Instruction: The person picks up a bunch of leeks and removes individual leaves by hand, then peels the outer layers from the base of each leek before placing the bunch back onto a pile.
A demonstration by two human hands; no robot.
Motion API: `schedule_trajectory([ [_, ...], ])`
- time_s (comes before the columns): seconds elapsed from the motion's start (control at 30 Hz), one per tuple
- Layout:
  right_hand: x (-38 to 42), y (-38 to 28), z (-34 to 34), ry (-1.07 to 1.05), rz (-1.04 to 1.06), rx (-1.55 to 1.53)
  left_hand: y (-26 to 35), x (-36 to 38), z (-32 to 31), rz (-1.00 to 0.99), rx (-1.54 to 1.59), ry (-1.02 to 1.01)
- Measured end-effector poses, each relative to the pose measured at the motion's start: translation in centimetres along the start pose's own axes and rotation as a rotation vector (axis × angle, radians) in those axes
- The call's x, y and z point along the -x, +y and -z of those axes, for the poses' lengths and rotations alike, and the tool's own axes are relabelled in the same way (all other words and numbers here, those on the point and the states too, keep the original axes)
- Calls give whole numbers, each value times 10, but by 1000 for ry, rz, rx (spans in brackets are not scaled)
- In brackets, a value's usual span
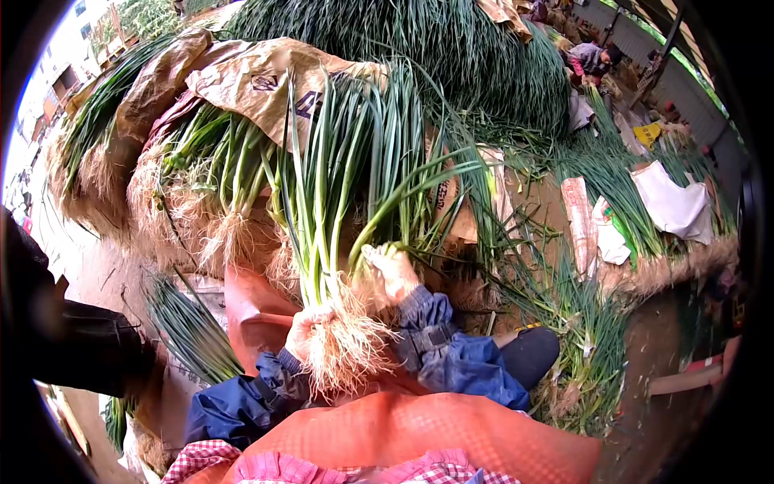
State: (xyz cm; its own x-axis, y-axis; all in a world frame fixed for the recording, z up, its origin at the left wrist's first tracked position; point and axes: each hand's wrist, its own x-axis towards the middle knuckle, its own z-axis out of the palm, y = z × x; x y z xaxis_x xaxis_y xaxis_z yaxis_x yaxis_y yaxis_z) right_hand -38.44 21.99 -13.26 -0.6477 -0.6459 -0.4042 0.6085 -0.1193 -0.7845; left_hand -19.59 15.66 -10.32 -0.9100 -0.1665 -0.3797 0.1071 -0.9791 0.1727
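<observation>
Left hand point(309, 331) curled around onion bunch point(329, 234) at roots point(348, 347); right hand point(393, 274) pinching bent leaf point(387, 208).

1. Wrinkled blue sleeves point(476, 373) end in gathered cuffs point(419, 308) just behind the fingers point(379, 258).
2. Dark bands point(439, 335) cross both sleeves behind the cuffs.
3. An orange apron point(419, 431) spreads behind the fingers; pink gingham point(200, 458) shows farther back.
</observation>
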Motion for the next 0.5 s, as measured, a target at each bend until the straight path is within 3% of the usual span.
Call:
schedule_trajectory([
  [0.07, 27, 11, 17, 72, -105, -100, -1, -1, 6, 37, 1, -19],
  [0.1, 44, 14, 14, 49, -15, -122, -3, 0, 1, 56, 31, -2],
  [0.13, 62, 8, 12, 34, -66, -194, -5, -1, -1, 74, 57, 9],
  [0.23, 67, 3, 8, 2, 283, -195, -8, -5, -5, 107, 59, -11],
  [0.33, 46, -4, 6, -58, 296, 35, -4, -12, 14, 92, 46, 10],
  [0.37, 55, -14, -2, -67, 83, -144, 2, -11, 8, 73, 28, -32],
  [0.4, 58, -12, -6, -68, 108, -316, 4, -9, 2, 56, 18, -67],
  [0.5, 65, -16, 4, -89, -66, -78, 1, 1, -19, 124, 18, 21],
])
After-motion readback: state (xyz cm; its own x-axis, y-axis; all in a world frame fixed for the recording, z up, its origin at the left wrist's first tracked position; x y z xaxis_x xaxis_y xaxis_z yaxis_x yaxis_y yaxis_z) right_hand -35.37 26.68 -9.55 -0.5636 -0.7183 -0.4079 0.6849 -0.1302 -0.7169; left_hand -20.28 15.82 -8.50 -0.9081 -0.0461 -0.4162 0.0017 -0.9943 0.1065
